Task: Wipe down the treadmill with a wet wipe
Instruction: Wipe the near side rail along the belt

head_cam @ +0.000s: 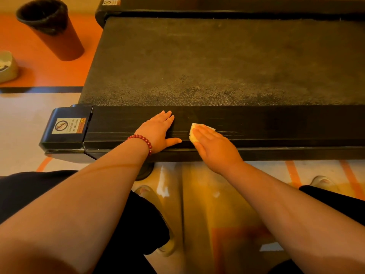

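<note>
The right hand (212, 144), fingers flat, presses the wet wipe (194, 131) onto the treadmill (276, 127) near side rail to scrub it, while the flat, empty left hand (159, 131) braces alongside.

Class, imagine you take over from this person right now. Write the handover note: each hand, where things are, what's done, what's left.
Left hand: flat, open, resting on the near side rail.
Right hand: straight fingers press the wet wipe on the same rail, beside the left hand.
Done: cannot tell how much is wiped.
Left: probably the belt, which looks dusty, and the far rail.
</note>
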Demonstrator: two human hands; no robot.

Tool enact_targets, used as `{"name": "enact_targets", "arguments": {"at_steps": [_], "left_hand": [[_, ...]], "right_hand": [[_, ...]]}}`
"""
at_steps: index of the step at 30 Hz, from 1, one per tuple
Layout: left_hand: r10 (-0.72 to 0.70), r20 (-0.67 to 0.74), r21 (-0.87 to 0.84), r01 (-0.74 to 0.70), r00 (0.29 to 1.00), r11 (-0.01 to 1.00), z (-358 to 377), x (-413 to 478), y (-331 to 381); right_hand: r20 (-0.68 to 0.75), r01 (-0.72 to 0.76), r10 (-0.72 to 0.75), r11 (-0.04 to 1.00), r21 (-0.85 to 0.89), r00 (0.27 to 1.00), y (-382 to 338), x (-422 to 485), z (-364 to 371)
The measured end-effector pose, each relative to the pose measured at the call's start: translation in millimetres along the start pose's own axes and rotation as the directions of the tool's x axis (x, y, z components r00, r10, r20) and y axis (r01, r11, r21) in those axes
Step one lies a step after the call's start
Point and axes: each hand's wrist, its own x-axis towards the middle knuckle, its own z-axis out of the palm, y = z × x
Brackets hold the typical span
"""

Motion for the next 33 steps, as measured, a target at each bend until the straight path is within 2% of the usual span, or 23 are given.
{"name": "enact_targets", "arguments": {"at_steps": [2,5,7,9,11,12,14,16,17,18,20,22,23,25,28,29,30,33], "left_hand": [[-0.005,0.006,0.002,0.005,1.000,1.000,-1,1,-3],[-0.003,0.005,0.021,0.003,1.000,1.000,-1,3,-5],[-0.005,-0.005,0.024,0.005,1.000,1.000,-1,3,-4],[-0.008,-0.001,0.029,0.008,1.000,1.000,-1,4,-4],[-0.005,0.003,0.033,0.005,1.000,0.999,-2,4,-5],[-0.003,0.003,0.035,0.002,1.000,0.999,-1,4,-5],[0.000,0.005,0.033,0.000,1.000,0.999,-1,5,-5],[-0.004,0.008,0.030,0.003,1.000,1.000,-1,6,-5],[-0.005,0.011,0.025,0.005,1.000,1.000,-2,7,-4],[-0.007,0.011,0.019,0.006,1.000,1.000,-3,7,-4],[-0.004,0.004,0.010,0.004,1.000,1.000,-5,8,-3],[0.006,0.003,0.008,-0.006,1.000,1.000,-8,9,-2],[0.010,0.012,0.014,-0.010,1.000,1.000,-10,10,-1],[0.008,0.032,0.033,-0.009,0.999,0.999,-10,12,-1],[0.001,0.041,0.054,-0.003,0.999,0.999,-9,14,-1],[0.001,0.041,0.055,-0.003,0.999,0.998,-9,14,-1],[0.001,0.040,0.053,-0.004,0.999,0.999,-9,14,-1],[0.009,0.041,0.052,-0.011,0.999,0.999,-9,15,-3]], "right_hand": [[-0.084,-0.104,0.105,0.994,0.022,0.991,11,-1,-5],[-0.112,-0.284,0.290,0.957,0.066,0.950,11,17,-7],[-0.090,-0.212,0.219,0.974,0.080,0.972,0,26,-4],[-0.009,-0.027,0.028,0.999,0.043,1.000,-9,24,1],[0.053,0.029,-0.030,0.999,0.012,0.998,-5,16,-1],[0.025,-0.001,0.001,1.000,0.006,1.000,0,13,-4],[-0.068,-0.161,0.162,0.987,0.026,0.984,10,15,-9],[-0.096,-0.330,0.332,0.943,0.035,0.938,13,23,-9],[-0.095,-0.359,0.362,0.932,0.052,0.927,10,26,-7],[-0.087,-0.331,0.337,0.941,0.076,0.937,3,29,-5],[-0.036,-0.156,0.160,0.983,0.096,0.986,-14,30,-1],[0.046,-0.023,0.019,0.997,0.079,0.999,-20,28,-3],[0.073,-0.017,0.012,0.997,0.079,0.997,-18,28,-8],[0.032,-0.081,0.079,0.993,0.086,0.996,-6,31,-13],[-0.036,-0.311,0.316,0.946,0.096,0.948,4,41,-12],[-0.042,-0.349,0.355,0.930,0.113,0.934,1,43,-11],[-0.043,-0.329,0.337,0.936,0.125,0.941,-5,44,-8],[0.020,-0.062,0.060,0.992,0.110,0.998,-18,34,-3]]}}
